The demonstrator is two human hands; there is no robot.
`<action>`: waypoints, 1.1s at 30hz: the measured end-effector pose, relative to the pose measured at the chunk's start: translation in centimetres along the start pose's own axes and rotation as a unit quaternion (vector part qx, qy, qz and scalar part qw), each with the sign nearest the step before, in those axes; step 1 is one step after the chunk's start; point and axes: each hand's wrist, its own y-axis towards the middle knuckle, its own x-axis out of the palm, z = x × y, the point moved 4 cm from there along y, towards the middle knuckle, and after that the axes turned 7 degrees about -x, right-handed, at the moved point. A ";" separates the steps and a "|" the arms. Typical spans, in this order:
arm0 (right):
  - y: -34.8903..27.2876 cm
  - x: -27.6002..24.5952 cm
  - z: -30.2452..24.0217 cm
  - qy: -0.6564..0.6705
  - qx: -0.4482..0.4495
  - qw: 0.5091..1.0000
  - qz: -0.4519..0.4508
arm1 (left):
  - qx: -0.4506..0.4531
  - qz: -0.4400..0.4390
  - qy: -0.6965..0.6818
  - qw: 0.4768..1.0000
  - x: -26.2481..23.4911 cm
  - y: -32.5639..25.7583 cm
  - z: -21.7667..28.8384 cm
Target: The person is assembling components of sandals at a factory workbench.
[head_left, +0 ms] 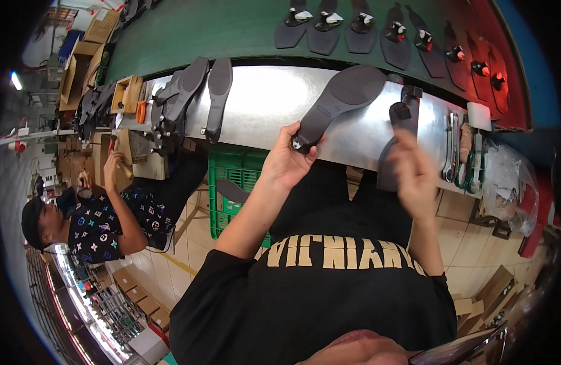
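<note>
A black shoe sole (347,94) is in my left hand (292,167), its wide front end tilted up over the metal bench. My fingers and thumb close round its narrow heel end, where a small shiny bit shows. Smeared by motion, my right hand (411,170) is raised at the bench's front edge. A small black rounded piece (400,112) shows just beyond its fingers; whether the hand holds it is unclear. Beside that hand another dark sole (387,164) juts over the edge, partly hidden.
Soles with heels lie piled at left (177,100), beside a single sole (219,91). Several more sit on the green conveyor belt (189,36). Wrenches (452,146) and a plastic bag (508,182) are at right. A green crate (216,207) stands below; a co-worker (104,219) works at left.
</note>
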 end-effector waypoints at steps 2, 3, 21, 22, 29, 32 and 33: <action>-0.6 4.3 -0.7 0.081 0.059 0.986 -0.132 | -0.039 -0.024 -0.035 0.998 0.5 -0.3 -1.1; -1.1 5.7 0.1 0.103 0.053 0.982 -0.146 | -0.076 0.008 -0.061 0.995 1.6 -0.7 -1.8; -2.8 7.7 1.8 0.286 0.184 0.922 -0.188 | 0.209 -0.036 0.088 0.973 1.7 -0.7 -2.4; -3.0 8.3 1.5 0.303 0.221 0.902 -0.214 | 0.211 -0.035 0.087 0.973 2.0 -1.0 -2.3; -3.0 8.8 1.0 0.416 0.328 0.831 -0.169 | 0.393 0.017 0.261 0.882 2.7 -2.9 -1.1; -1.9 7.9 1.3 0.446 0.285 0.827 -0.191 | 0.388 0.024 0.287 0.876 2.7 -3.1 -0.6; -2.0 8.1 1.2 0.445 0.285 0.826 -0.194 | 0.411 0.020 0.297 0.861 2.4 -3.2 -0.2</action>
